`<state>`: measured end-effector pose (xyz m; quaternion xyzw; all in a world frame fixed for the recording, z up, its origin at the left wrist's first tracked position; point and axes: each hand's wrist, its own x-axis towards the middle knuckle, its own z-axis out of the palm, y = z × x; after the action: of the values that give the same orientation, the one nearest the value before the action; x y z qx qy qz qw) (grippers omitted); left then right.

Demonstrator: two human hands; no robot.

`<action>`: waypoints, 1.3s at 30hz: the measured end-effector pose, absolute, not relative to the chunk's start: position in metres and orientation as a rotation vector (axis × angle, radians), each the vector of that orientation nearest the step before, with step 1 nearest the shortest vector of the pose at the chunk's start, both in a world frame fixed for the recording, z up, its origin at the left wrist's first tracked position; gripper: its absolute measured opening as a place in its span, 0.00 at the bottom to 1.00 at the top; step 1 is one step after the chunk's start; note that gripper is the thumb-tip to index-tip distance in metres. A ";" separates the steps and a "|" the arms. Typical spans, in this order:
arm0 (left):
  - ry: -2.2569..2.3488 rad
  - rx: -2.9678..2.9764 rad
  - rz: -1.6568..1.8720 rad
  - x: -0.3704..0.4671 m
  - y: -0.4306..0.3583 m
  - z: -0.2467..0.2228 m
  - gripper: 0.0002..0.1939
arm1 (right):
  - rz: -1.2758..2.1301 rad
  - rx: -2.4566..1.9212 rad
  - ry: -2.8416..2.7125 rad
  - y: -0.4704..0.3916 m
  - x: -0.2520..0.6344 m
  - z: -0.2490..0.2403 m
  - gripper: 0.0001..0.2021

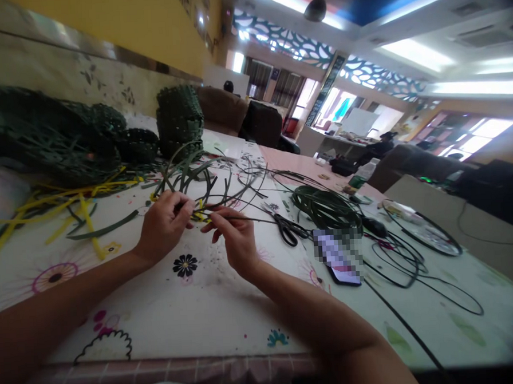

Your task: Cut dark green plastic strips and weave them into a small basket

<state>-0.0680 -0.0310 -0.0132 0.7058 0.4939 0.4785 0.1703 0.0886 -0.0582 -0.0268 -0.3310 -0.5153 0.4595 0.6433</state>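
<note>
Dark green strips [187,181] fan out beyond my hands, with a bit of yellow among them. My left hand [166,222] is closed, its thumb and fingers pinching the strips where they meet. Close to its right, my right hand [235,236] pinches a thin green strip [260,219] between thumb and forefinger; that strip runs off to the right toward the black scissors [288,231]. Both hands are just above the flowered white tablecloth [159,311]. The fingertips partly hide the place where the strips cross.
Dark woven baskets [179,118] stand at the back left, near loose yellow strips [86,221]. To the right lie a coil of green strip [326,208], a phone [340,262], a bottle [363,175] and looped cords [402,264].
</note>
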 end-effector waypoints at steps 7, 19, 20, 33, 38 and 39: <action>1.348 1.792 1.351 -0.069 -0.031 -0.010 0.15 | 0.042 -0.544 -1.906 -0.054 0.105 -0.033 0.08; 1.202 1.855 1.230 -0.077 -0.026 -0.007 0.12 | -0.188 -0.675 -2.042 -0.029 0.134 -0.008 0.06; 1.196 1.862 1.222 -0.077 -0.025 -0.007 0.12 | -0.148 -0.694 -2.021 -0.027 0.135 -0.009 0.06; 1.046 1.925 1.272 -0.076 -0.020 -0.021 0.16 | 0.151 -0.509 -2.012 -0.026 0.133 -0.002 0.06; 1.300 2.210 1.296 -0.074 -0.027 -0.017 0.16 | 0.049 -0.514 -2.141 -0.031 0.133 0.003 0.09; 1.353 2.260 1.327 -0.074 -0.029 -0.014 0.16 | 0.025 -0.529 -2.161 -0.032 0.133 0.004 0.09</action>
<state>-0.0739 -0.0289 -0.0143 0.7628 0.4566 0.4478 0.0961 0.1333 -0.0316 0.0036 -0.2132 -0.8711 0.0100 0.4422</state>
